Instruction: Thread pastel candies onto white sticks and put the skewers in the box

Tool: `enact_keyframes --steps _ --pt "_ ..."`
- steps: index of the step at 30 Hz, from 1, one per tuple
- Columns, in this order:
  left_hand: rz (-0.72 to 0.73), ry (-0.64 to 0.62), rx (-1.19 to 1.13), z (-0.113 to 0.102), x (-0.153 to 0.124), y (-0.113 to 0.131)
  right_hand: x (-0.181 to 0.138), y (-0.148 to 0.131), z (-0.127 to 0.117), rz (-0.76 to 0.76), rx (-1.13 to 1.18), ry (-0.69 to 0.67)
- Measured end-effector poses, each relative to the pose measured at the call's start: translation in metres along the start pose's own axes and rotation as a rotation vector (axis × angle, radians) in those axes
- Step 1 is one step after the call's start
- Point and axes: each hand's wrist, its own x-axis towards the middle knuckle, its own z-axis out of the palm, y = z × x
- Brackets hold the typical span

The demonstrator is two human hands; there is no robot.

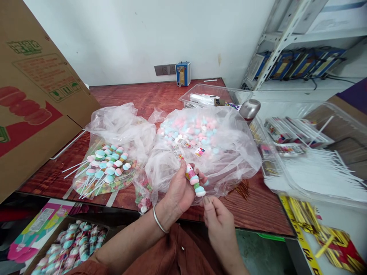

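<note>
Working over the tabletop (258,214), nearer than most of the marshmallow bag (229,160), the right hand (219,221) pinches narrowly, anything held unclear; the left hand (180,191) curls its fingers, best lightly, around the marshmallow stack (196,185).

A pale-walled corner with a red-brown wooden table and white metal shelving
The wall (120,46) behind is plain and whitish, with a small brownish stain (219,59) and a few faint specks; a dark grey socket strip (164,69) is fixed to it just above the back edge of the table (114,91), whose reddish top shows dark wood grain; at the right stands the shelving (286,38), its upright pierced with holes, and blue-sided units (306,65) with black cables sit on a lower shelf; grey-green floor (258,254) shows below the table's front edge; the light is soft and fairly even, leaving the wall bright.
</note>
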Motion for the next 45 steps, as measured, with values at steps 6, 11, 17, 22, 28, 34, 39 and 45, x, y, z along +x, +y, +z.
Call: enact_keyframes --steps 6,11,17,22,28,34,39,45 --pt "0.019 -0.068 0.043 -0.005 0.001 0.0 0.004 -0.005 -0.001 0.39 0.393 -0.203" --pt "0.059 -0.001 0.09 -0.002 0.005 0.0 0.0 -0.002 -0.004 -0.449 -0.491 0.108" --pt "0.074 -0.036 0.086 0.002 0.001 -0.004 0.007 -0.005 -0.002 -0.381 -0.433 0.117" --pt "-0.002 -0.121 0.029 -0.001 -0.005 -0.008 0.014 -0.011 0.003 0.409 0.575 -0.09" --pt "0.029 -0.145 0.142 -0.007 0.0 -0.002 0.012 -0.009 0.0 0.592 0.873 -0.164" --pt "0.166 -0.15 0.252 -0.012 0.01 0.01 0.01 -0.004 -0.004 0.171 0.18 0.013" --pt "0.147 -0.17 0.177 -0.008 0.011 0.016 0.007 0.001 -0.008 -0.144 -0.305 0.155" --pt "0.078 -0.275 0.137 -0.008 0.005 0.005 0.012 -0.004 -0.005 0.245 0.199 -0.158"
